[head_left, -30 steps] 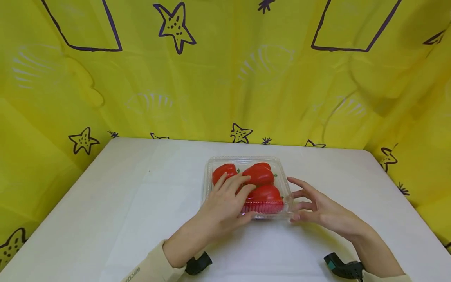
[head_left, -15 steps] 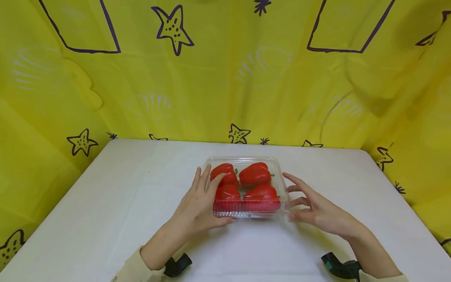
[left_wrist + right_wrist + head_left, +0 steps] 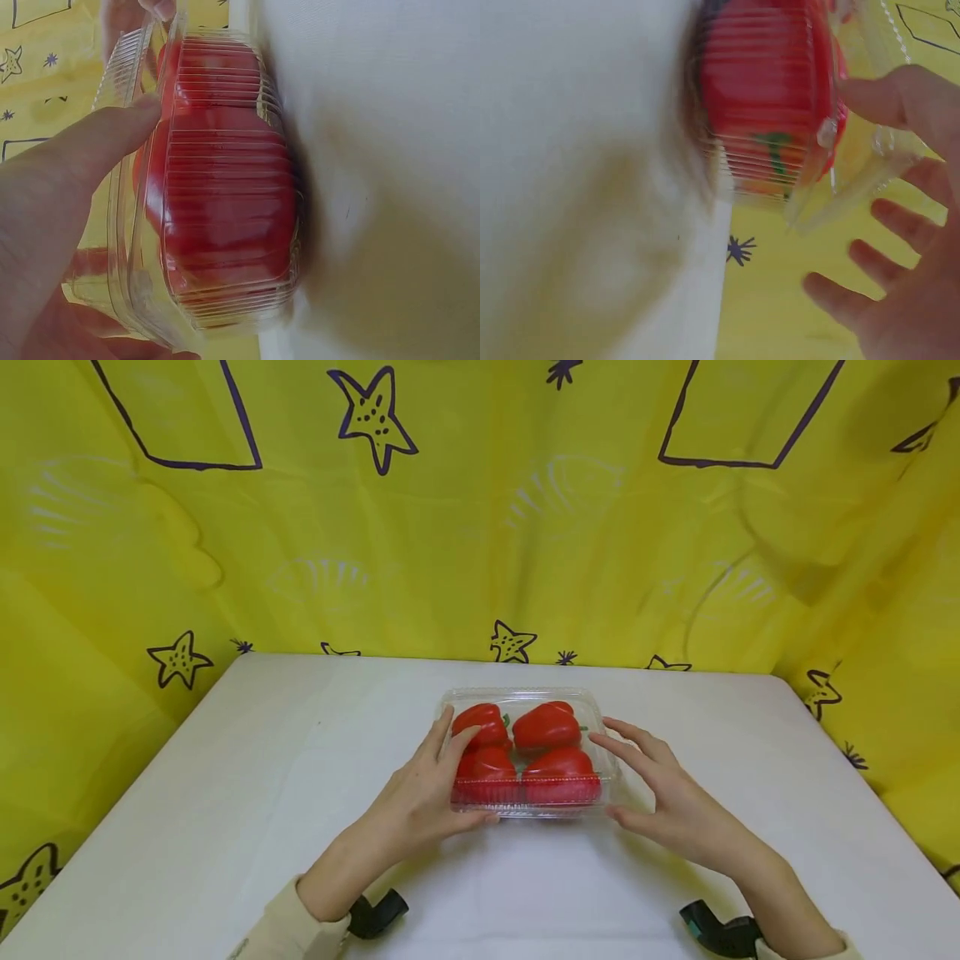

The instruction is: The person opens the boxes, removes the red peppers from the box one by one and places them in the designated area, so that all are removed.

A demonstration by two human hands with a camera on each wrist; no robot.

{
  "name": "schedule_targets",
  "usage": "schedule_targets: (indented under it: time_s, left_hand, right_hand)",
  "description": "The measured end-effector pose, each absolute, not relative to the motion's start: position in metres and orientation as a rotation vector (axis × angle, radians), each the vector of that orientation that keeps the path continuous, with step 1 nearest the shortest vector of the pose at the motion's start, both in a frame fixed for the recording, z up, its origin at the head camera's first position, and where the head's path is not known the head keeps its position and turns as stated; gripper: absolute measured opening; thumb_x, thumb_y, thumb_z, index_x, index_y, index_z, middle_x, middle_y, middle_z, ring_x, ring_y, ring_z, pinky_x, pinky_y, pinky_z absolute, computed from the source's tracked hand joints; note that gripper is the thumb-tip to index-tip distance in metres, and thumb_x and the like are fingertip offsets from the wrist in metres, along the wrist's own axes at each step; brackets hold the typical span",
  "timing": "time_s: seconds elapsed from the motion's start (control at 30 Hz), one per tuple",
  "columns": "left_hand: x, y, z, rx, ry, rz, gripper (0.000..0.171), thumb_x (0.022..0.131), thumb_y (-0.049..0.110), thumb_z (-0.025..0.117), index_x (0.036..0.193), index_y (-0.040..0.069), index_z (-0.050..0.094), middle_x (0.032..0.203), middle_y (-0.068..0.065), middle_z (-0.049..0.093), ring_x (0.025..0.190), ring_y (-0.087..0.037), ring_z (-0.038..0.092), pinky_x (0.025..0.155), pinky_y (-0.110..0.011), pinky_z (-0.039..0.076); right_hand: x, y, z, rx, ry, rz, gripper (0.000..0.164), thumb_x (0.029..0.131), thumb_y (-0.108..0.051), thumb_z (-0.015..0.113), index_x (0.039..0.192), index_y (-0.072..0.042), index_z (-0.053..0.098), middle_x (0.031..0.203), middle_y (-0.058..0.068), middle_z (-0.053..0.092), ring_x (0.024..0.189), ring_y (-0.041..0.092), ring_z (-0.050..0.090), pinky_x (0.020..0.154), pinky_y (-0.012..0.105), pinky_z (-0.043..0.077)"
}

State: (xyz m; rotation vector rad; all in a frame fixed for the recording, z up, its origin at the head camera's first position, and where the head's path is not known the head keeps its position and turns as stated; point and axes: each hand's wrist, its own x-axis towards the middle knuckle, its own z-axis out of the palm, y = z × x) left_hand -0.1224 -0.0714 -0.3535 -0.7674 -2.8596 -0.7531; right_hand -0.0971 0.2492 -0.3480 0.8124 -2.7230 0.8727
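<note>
A clear plastic clamshell box (image 3: 525, 695) with several red bell peppers (image 3: 551, 728) stands on the white table. My left hand (image 3: 412, 797) holds its left side, thumb at the front rim and fingers along the side. In the left wrist view the thumb (image 3: 124, 131) presses on the rim over the ribbed wall, and the clear lid shows beyond it. On the right, my right hand (image 3: 686, 802) has its fingers spread around the box's right corner. The right wrist view, partly blurred, shows the thumb (image 3: 885, 94) at the rim with the other fingers extended past the lid.
The white tabletop (image 3: 315, 760) runs around the box on all sides. A yellow curtain (image 3: 450, 543) with starfish drawings hangs right behind the table's back edge and down both sides. Black wrist cameras (image 3: 378, 914) sit under both forearms.
My left hand has drawn back from over the peppers to the box's left side. My right hand has come closer around the right corner, its fingers now over the rim.
</note>
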Motion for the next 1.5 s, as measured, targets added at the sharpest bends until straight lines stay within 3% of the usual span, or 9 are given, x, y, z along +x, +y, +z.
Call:
schedule_targets:
  time_s: [0.1, 0.2, 0.33, 0.53, 0.7, 0.93, 1.1, 1.5]
  left_hand:
    - [-0.123, -0.070, -0.354, -0.774, -2.866, -0.745, 0.102, 0.072, 0.052, 0.085, 0.152, 0.015, 0.034, 0.165, -0.017, 0.018, 0.143, -0.038, 0.040, 0.090, -0.054, 0.057]
    - [-0.124, -0.070, -0.354, -0.773, -2.870, -0.754, 0.102, 0.072, 0.052, 0.085, 0.153, 0.016, 0.033, 0.165, -0.016, 0.018, 0.144, -0.037, 0.039, 0.090, -0.054, 0.056]
    - [-0.125, -0.071, -0.354, -0.766, -2.855, -0.793, 0.104, 0.071, 0.051, 0.085, 0.153, 0.018, 0.030, 0.165, -0.015, 0.017, 0.141, -0.037, 0.043, 0.091, -0.054, 0.056]
    - [-0.126, -0.074, -0.355, -0.697, -2.832, -0.869, 0.116, 0.069, 0.052, 0.087, 0.157, 0.016, 0.019, 0.165, -0.016, 0.016, 0.137, -0.035, 0.048, 0.091, -0.051, 0.057]
    - [-0.129, -0.075, -0.356, -0.603, -2.859, -0.901, 0.122, 0.070, 0.054, 0.085, 0.157, 0.007, 0.015, 0.162, -0.020, 0.024, 0.143, -0.039, 0.039, 0.098, -0.054, 0.052]
    - [-0.131, -0.076, -0.357, -0.466, -2.923, -0.999, 0.122, 0.073, 0.055, 0.082, 0.157, 0.001, 0.014, 0.158, -0.019, 0.035, 0.138, -0.035, 0.047, 0.102, -0.053, 0.050]
    - [-0.133, -0.076, -0.360, -0.418, -2.987, -1.076, 0.115, 0.080, 0.060, 0.074, 0.157, -0.003, 0.015, 0.160, -0.019, 0.032, 0.143, -0.035, 0.041, 0.110, -0.052, 0.043]
    - [-0.130, -0.076, -0.361, -0.534, -2.957, -1.287, 0.087, 0.095, 0.030, 0.061, 0.158, 0.001, 0.009, 0.167, -0.013, 0.011, 0.154, -0.028, 0.016, 0.122, -0.048, 0.025]
  right_hand:
    - [-0.097, 0.244, -0.351, 0.813, -2.647, 0.727, 0.081, 0.074, -0.002, 0.079, 0.146, -0.020, 0.048, 0.159, 0.006, 0.033, 0.142, 0.031, 0.029, 0.102, 0.057, 0.043]
    - [-0.097, 0.240, -0.354, 0.863, -2.580, 0.629, 0.077, 0.073, -0.001, 0.078, 0.143, -0.017, 0.052, 0.157, 0.004, 0.038, 0.146, 0.028, 0.027, 0.116, 0.033, 0.037]
    - [-0.099, 0.235, -0.355, 0.943, -2.514, 0.579, 0.071, 0.073, 0.001, 0.077, 0.140, -0.011, 0.055, 0.152, 0.007, 0.045, 0.147, 0.029, 0.030, 0.115, 0.006, 0.016]
    - [-0.100, 0.234, -0.356, 0.980, -2.481, 0.574, 0.065, 0.076, 0.000, 0.075, 0.139, -0.010, 0.057, 0.148, 0.008, 0.051, 0.145, 0.030, 0.035, 0.117, 0.007, 0.017]
    - [-0.100, 0.235, -0.355, 0.970, -2.485, 0.631, 0.061, 0.079, -0.001, 0.074, 0.137, -0.010, 0.058, 0.149, 0.007, 0.050, 0.147, 0.029, 0.032, 0.118, 0.009, 0.016]
    - [-0.098, 0.235, -0.353, 0.932, -2.492, 0.742, 0.057, 0.081, 0.002, 0.074, 0.135, -0.007, 0.058, 0.147, 0.006, 0.052, 0.149, 0.028, 0.029, 0.116, 0.007, 0.019]
    - [-0.097, 0.235, -0.351, 0.895, -2.506, 0.810, 0.057, 0.082, 0.004, 0.073, 0.135, -0.008, 0.058, 0.146, 0.004, 0.053, 0.150, 0.025, 0.029, 0.112, 0.005, 0.022]
    - [-0.096, 0.237, -0.349, 0.895, -2.506, 0.852, 0.058, 0.082, 0.004, 0.074, 0.135, -0.011, 0.058, 0.144, 0.005, 0.054, 0.150, 0.023, 0.030, 0.111, 0.005, 0.025]
